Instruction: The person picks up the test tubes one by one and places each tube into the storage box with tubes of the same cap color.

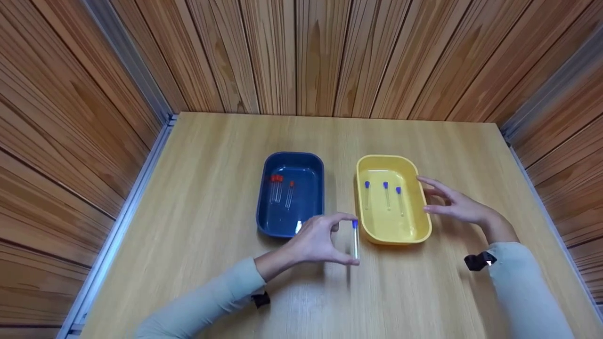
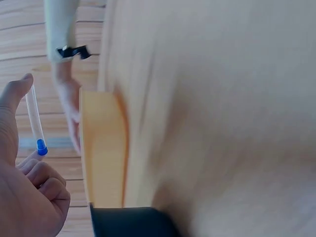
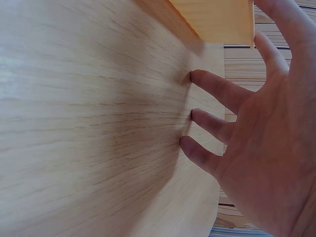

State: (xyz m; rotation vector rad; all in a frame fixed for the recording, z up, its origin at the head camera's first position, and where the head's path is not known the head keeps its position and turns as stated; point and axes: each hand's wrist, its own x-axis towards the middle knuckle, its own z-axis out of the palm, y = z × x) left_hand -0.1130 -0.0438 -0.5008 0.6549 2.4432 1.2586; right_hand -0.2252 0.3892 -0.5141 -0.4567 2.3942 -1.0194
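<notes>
My left hand (image 1: 314, 241) pinches a slim clear test tube (image 1: 355, 242) by its two ends, the index finger on the blue-purple cap (image 2: 42, 146) and the thumb on the bottom. The tube is upright above the table, just left of the yellow tray's near corner. Three similar tubes with purple caps (image 1: 386, 185) lie inside the yellow tray (image 1: 395, 230). At that tray's right side, my right hand (image 1: 459, 205) rests thumb and index finger against the rim. Its other fingers (image 3: 215, 89) are spread, with their tips at the tabletop in the right wrist view.
Left of the yellow tray stands a dark blue tray (image 1: 306, 207) holding several red-capped tubes (image 1: 278, 188). Wood-plank walls (image 1: 315, 56) enclose the table (image 1: 202, 188) at the back and both sides, with metal rails along the side edges.
</notes>
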